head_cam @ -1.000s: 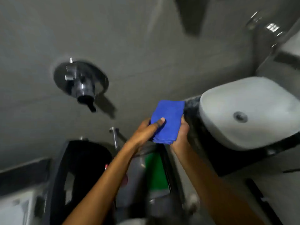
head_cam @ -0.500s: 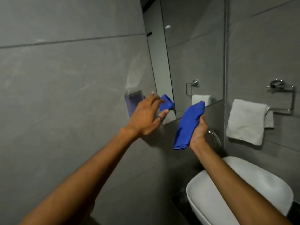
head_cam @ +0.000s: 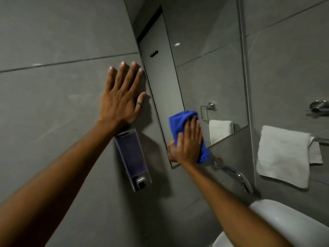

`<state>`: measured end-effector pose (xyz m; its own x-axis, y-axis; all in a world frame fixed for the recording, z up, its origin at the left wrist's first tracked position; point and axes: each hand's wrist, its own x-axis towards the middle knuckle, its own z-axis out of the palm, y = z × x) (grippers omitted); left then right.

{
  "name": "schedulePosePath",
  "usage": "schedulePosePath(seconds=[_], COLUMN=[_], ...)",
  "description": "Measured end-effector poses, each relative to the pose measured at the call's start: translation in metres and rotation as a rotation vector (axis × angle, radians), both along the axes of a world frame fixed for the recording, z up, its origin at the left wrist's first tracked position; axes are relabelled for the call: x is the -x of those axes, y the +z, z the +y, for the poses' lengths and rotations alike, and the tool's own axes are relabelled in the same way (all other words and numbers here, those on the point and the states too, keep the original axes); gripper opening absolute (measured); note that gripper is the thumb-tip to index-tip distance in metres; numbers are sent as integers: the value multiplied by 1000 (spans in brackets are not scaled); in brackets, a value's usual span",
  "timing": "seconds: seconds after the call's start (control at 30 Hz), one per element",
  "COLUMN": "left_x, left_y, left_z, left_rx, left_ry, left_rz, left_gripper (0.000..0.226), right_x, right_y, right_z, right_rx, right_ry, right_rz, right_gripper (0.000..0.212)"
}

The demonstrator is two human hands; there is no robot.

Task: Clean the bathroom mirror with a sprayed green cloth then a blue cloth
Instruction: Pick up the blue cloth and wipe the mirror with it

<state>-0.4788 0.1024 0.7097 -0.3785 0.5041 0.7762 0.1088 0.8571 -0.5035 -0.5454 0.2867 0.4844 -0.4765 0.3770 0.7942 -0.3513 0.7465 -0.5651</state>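
The bathroom mirror (head_cam: pixel 199 68) hangs on the grey tiled wall and reflects a door, a towel ring and a white towel. A folded blue cloth (head_cam: pixel 179 124) is pressed flat against the mirror's lower left corner under my right hand (head_cam: pixel 188 145). My left hand (head_cam: pixel 122 97) lies flat with fingers spread on the wall tile just left of the mirror's edge, holding nothing. No green cloth is in view.
A wall-mounted soap dispenser (head_cam: pixel 134 161) sits below my left hand. A chrome tap (head_cam: pixel 236 175) juts out under the mirror above a white basin (head_cam: pixel 288 223). A white towel (head_cam: pixel 283 154) hangs from a ring on the right wall.
My view rose from the basin to the mirror. My right hand carried the blue cloth up and pressed it on the glass. My left hand let go of the cloth and went flat on the wall.
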Motion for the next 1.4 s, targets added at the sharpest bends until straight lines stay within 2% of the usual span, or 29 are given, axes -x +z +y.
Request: schedulePosePath(seconds=[0.1, 0.27, 0.4, 0.57, 0.73, 0.9, 0.97, 1.07, 1.27, 1.4], left_x=[5, 7, 6, 6, 5, 0, -4, -7, -7, -1], left_y=[1, 1, 3, 2, 2, 2, 3, 5, 55, 84], left_z=[1, 3, 1, 2, 2, 4, 6, 7, -3, 2], left_rx=[7, 5, 18, 21, 16, 7, 5, 12, -26, -27], left_ry=[5, 29, 53, 58, 53, 68, 68, 76, 99, 148], left_rz=[43, 74, 70, 80, 70, 32, 7, -18, 37, 58], left_gripper=[74, 76, 78, 77, 77, 78, 78, 76, 76, 80], right_x=[25, 64, 89, 110, 90, 32, 12, -11, -7, 18], right_y=[5, 28, 41, 46, 27, -7, -1, 32, 127, 165], right_z=[74, 160, 213, 253, 206, 69, 15, -36, -32, 19], right_rx=[230, 290, 368, 418, 380, 33, -96, -177, -305, -235], right_ry=[48, 56, 11, -11, -12, 65, 77, 82, 108, 51], right_rz=[-11, 41, 0, -6, 72, 166, 158, 139, 240, 245], right_gripper=[68, 68, 67, 69, 70, 56, 56, 56, 57, 69])
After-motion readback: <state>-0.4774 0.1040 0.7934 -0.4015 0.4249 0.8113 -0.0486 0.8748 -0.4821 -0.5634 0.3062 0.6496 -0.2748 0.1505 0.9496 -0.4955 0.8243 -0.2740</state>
